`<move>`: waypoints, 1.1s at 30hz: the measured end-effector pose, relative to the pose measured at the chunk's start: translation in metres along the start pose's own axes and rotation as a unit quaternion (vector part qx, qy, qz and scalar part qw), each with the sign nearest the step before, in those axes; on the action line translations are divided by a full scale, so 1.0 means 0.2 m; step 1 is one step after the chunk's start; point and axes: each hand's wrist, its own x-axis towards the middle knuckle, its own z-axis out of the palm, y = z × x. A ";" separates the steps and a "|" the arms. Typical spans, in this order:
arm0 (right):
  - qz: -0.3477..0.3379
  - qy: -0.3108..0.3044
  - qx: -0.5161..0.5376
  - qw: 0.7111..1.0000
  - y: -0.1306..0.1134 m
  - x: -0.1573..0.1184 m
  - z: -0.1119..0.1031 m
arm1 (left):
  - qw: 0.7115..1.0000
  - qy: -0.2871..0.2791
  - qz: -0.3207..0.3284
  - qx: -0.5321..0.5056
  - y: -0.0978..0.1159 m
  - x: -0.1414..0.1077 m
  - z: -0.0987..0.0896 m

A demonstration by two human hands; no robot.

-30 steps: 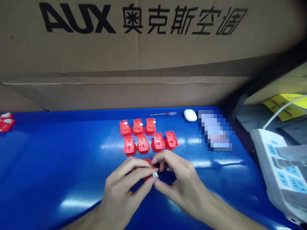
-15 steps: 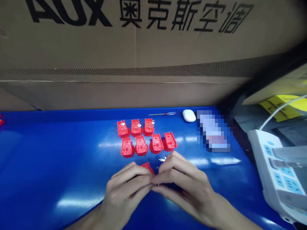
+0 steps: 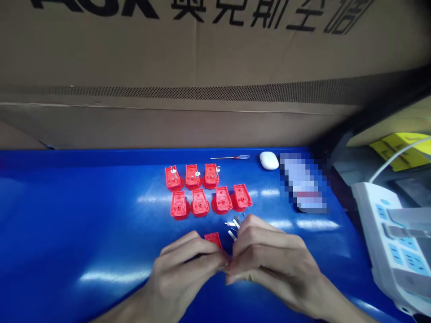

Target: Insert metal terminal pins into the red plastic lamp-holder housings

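Observation:
My left hand [image 3: 188,264] and my right hand [image 3: 272,260] meet at the fingertips, low in the middle of the head view. Both are closed in a pinch; whatever lies between the fingertips is hidden. Just behind my left fingers a red plastic part [image 3: 213,238] shows in part. Small metal pieces [image 3: 233,224] lie beside my right knuckles. Farther back stand two rows of red parts: three in the rear row, such as one with a metal piece on it [image 3: 192,176], and several in the front row [image 3: 200,202].
Behind the red parts lie a screwdriver [image 3: 235,157] and a white rounded case [image 3: 269,160]. A blurred-out flat object [image 3: 305,184] rests to their right. At the right edge is a white power strip [image 3: 380,233]. A large cardboard box [image 3: 188,58] stands behind the blue table [image 3: 84,215].
The view has shifted slightly. My right hand has turned, its thumb now tucked nearer the fingers, and more of the small metal pieces show. Both hands stay together.

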 end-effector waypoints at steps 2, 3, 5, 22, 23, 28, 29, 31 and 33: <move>-0.006 0.032 0.040 0.999 -0.02 0.00 -0.03 | 1.000 0.014 0.007 -0.001 0.00 -0.01 0.00; -0.013 0.061 0.061 0.996 -0.03 0.00 -0.05 | 1.000 0.024 0.008 -0.002 0.00 -0.01 0.00; -0.021 0.142 0.077 0.987 -0.03 -0.01 -0.11 | 0.999 0.035 0.014 -0.006 0.01 -0.01 0.00; 0.191 0.036 -0.151 0.969 0.07 0.00 -0.17 | 0.990 0.004 -0.046 0.131 0.01 -0.04 -0.02; 0.180 0.028 -0.161 0.970 0.08 0.00 -0.17 | 0.989 -0.006 -0.054 0.138 0.01 -0.05 -0.02; 0.120 0.011 -0.202 0.972 0.13 0.01 -0.14 | 0.984 -0.049 -0.098 0.138 -0.01 -0.06 -0.02; 0.121 0.008 -0.203 0.972 0.14 0.01 -0.13 | 0.985 -0.052 -0.104 0.131 -0.01 -0.06 -0.02; 0.124 -0.002 -0.202 0.971 0.14 0.01 -0.12 | 0.986 -0.050 -0.111 0.114 -0.02 -0.06 -0.01; 0.125 -0.006 -0.201 0.972 0.14 0.01 -0.11 | 0.987 -0.050 -0.118 0.096 -0.03 -0.06 -0.01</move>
